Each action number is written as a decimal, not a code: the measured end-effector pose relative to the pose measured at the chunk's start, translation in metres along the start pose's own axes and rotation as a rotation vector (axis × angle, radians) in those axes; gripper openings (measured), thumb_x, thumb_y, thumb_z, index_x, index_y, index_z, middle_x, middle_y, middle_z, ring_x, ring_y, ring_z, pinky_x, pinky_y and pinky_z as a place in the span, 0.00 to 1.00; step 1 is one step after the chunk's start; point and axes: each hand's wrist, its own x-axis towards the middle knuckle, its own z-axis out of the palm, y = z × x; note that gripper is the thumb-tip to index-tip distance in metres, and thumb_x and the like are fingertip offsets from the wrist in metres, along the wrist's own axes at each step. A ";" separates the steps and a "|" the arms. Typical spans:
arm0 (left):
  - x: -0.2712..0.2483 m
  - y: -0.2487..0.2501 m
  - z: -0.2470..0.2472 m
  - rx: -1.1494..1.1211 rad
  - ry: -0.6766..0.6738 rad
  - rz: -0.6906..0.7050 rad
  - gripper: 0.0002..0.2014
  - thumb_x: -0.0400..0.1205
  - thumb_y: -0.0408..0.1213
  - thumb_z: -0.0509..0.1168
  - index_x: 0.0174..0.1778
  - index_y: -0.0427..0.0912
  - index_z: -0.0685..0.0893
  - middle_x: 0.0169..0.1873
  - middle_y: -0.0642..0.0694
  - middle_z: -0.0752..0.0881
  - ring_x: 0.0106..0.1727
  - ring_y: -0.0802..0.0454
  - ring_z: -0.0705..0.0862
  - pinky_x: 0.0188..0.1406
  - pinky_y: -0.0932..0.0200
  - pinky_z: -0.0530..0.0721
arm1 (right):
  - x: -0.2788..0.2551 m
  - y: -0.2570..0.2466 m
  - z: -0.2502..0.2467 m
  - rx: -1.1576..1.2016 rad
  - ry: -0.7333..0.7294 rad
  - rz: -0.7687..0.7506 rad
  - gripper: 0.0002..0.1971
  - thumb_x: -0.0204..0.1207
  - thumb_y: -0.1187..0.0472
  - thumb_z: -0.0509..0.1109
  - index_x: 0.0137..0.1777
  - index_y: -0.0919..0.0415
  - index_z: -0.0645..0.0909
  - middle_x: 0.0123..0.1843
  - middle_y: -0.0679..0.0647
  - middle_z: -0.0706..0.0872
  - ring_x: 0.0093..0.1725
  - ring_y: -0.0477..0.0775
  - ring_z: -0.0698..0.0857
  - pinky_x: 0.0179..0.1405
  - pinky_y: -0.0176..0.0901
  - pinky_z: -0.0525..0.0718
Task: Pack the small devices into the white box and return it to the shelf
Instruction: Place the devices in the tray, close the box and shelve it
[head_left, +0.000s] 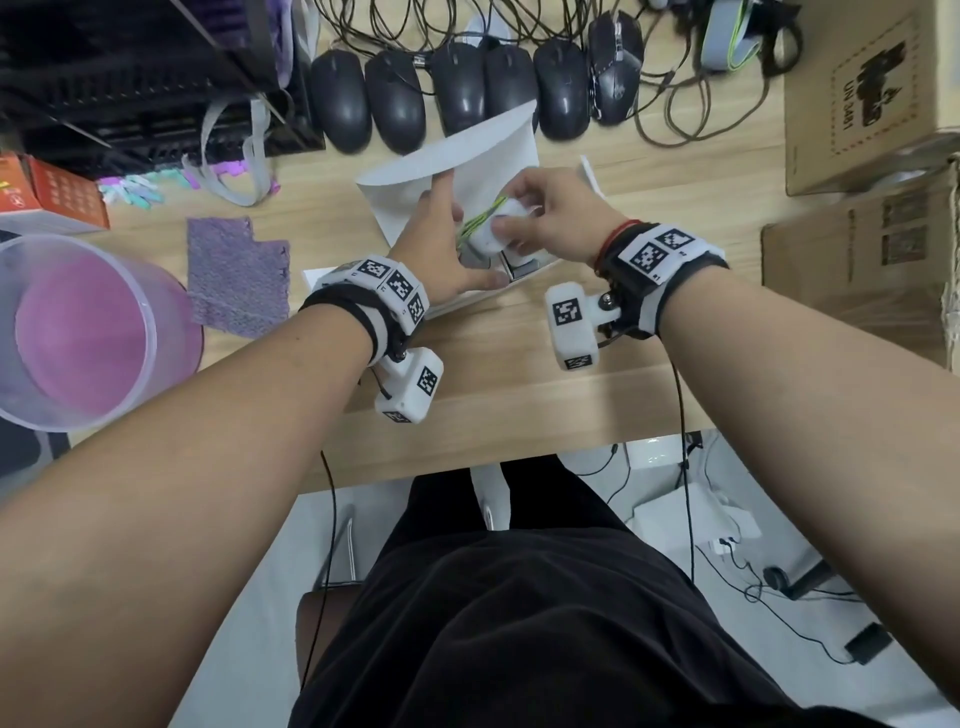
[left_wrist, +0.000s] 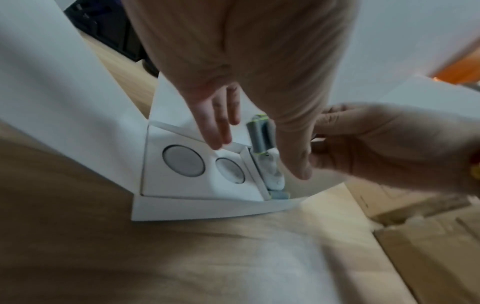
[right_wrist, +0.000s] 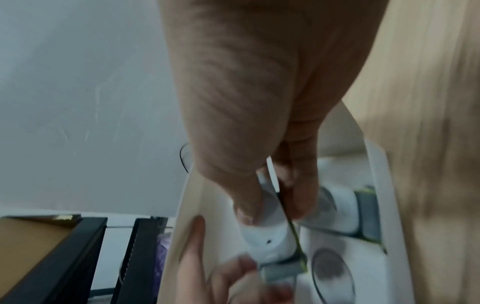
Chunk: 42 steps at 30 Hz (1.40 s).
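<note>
The white box lay open on the wooden desk in the centre of the head view, its lid raised toward the top of the frame. A small white device with a grey-and-green strap hung just above the box's interior, between the two hands.

Only the left wrist view showed the inside plainly — a white insert with two round grey discs set in cut-outs, and to their right a narrow slot holding another white device already lying in it. The right wrist view alone showed a small dark hole on the held device's rounded face, with the strap running across it; both wrist views were blurred.

The right hand pinched the device, thumb and fingers curled round its body. The left hand was spread with straight fingers, the index against the raised lid and the thumb along the box's near edge; whether its other fingers touched the strap could not be told.

Along the upper edge of the head view sat a row of black computer mice amid tangled cables. A purple cloth and a translucent tub with a pink bottom occupied the left side, cardboard boxes the right, and a black shelf unit the upper left.
</note>
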 end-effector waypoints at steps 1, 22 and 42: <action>-0.001 0.001 0.000 0.085 -0.001 0.005 0.64 0.62 0.47 0.87 0.85 0.44 0.49 0.67 0.37 0.73 0.64 0.40 0.78 0.65 0.47 0.79 | 0.000 0.000 -0.008 -0.049 0.064 0.001 0.12 0.76 0.61 0.76 0.56 0.62 0.80 0.51 0.57 0.87 0.37 0.55 0.90 0.43 0.51 0.91; 0.008 -0.006 -0.006 0.606 -0.112 -0.006 0.69 0.62 0.28 0.84 0.87 0.52 0.40 0.77 0.43 0.66 0.74 0.39 0.69 0.55 0.45 0.79 | 0.015 -0.006 -0.032 -0.893 -0.054 -0.011 0.12 0.80 0.60 0.70 0.60 0.63 0.85 0.48 0.60 0.86 0.51 0.63 0.82 0.46 0.44 0.74; 0.006 -0.009 -0.003 0.678 -0.247 0.014 0.52 0.73 0.24 0.75 0.87 0.57 0.54 0.86 0.45 0.53 0.86 0.43 0.54 0.74 0.47 0.70 | -0.003 0.024 -0.008 -0.796 0.199 0.024 0.14 0.65 0.62 0.82 0.37 0.53 0.76 0.53 0.53 0.75 0.49 0.56 0.78 0.38 0.53 0.84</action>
